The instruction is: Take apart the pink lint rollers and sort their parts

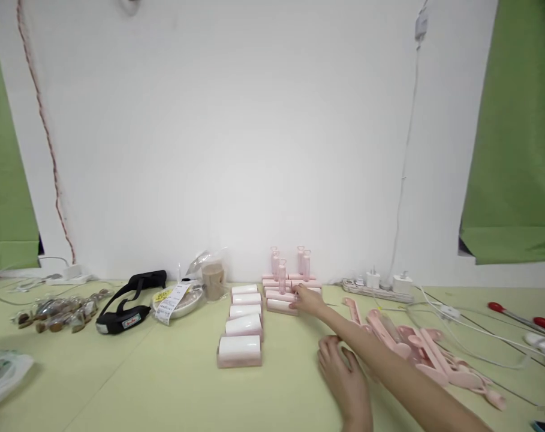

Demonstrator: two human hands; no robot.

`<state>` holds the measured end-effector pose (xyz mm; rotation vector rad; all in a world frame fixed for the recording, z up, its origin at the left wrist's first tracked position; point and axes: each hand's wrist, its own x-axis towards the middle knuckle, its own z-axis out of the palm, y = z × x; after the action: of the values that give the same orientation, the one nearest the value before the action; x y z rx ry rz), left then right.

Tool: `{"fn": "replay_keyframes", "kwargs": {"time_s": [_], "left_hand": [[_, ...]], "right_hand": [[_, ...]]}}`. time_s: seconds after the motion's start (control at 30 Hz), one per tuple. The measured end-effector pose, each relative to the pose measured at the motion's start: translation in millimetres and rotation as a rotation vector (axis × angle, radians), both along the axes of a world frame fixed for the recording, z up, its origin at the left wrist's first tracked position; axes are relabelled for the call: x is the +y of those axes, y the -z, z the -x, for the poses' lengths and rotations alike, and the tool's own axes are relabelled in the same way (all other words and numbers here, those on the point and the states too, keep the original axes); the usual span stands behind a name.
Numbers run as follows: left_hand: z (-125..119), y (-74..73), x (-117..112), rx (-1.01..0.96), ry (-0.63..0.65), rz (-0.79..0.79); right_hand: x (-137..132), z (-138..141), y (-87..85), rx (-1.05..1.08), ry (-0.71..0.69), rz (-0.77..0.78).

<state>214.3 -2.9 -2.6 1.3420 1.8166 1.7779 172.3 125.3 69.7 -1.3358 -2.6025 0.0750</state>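
Observation:
My right hand reaches to the back of the table, its fingers closed on the right end of a lint roller in a pink cover. Directly behind lie stacked pink lint rollers, some with clear pink handles standing upright. Near the front, my left hand rests on the table under the right forearm, fingers loosely bent and thumb apart, with nothing seen in it. To its left runs a column of several white lint rolls in pink covers.
Pink plastic parts lie in a heap at right, near white cables and a power strip. At left are a black strap, a labelled round container, a bagged cup and small wrapped items. A wall stands behind.

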Motion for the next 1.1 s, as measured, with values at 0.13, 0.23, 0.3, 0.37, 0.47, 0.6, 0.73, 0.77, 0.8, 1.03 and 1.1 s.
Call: {"fn": "replay_keyframes", "kwargs": {"time_s": [0.13,0.23,0.3,0.37,0.47,0.6,0.73,0.77,0.8,1.03,1.1], "left_hand": [[36.6,-8.7,-24.7,0.024,-0.062,-0.095],[71.2,-18.1,-38.0,0.114,0.012,-0.129],[87.4,-22.3,-43.3,0.081,0.252,0.014],[95.1,-23.3,-46.5,0.041,0.486,0.141],[95.9,-20.8,-47.4,0.03,0.57,0.159],[98.2,-14.3,-41.4,0.053,0.511,0.095],[110.3,-11.6,-33.0,0.082,0.404,0.08],[113.6,-13.9,-32.0,0.09,0.359,0.062],[116.4,-17.8,-31.9,0.094,0.304,0.029],[116.4,-53.2,-65.5,-0.521,0.52,0.171],[111.1,-50.1,-78.5,-0.663,0.646,0.393]], "right_hand": [[-34.9,-53.8,-8.7,-0.023,-0.095,0.033],[-75.2,-96.9,-4.8,0.029,-0.117,0.043],[-101.1,-118.9,-0.7,0.084,-0.096,0.031],[-120.6,-130.9,1.8,0.139,-0.055,0.007],[-134.1,-127.3,1.1,0.315,-0.011,0.016],[-133.2,-100.2,-9.7,0.565,0.001,0.052],[-136.3,-94.1,-31.1,0.719,0.045,-0.023],[-139.7,-98.6,-36.2,0.769,0.051,-0.056],[-144.2,-104.8,-40.3,0.824,0.041,-0.096],[-185.0,-142.0,-28.0,0.744,-0.439,0.025],[-187.6,-145.4,-21.2,0.525,-0.518,0.093]]}}
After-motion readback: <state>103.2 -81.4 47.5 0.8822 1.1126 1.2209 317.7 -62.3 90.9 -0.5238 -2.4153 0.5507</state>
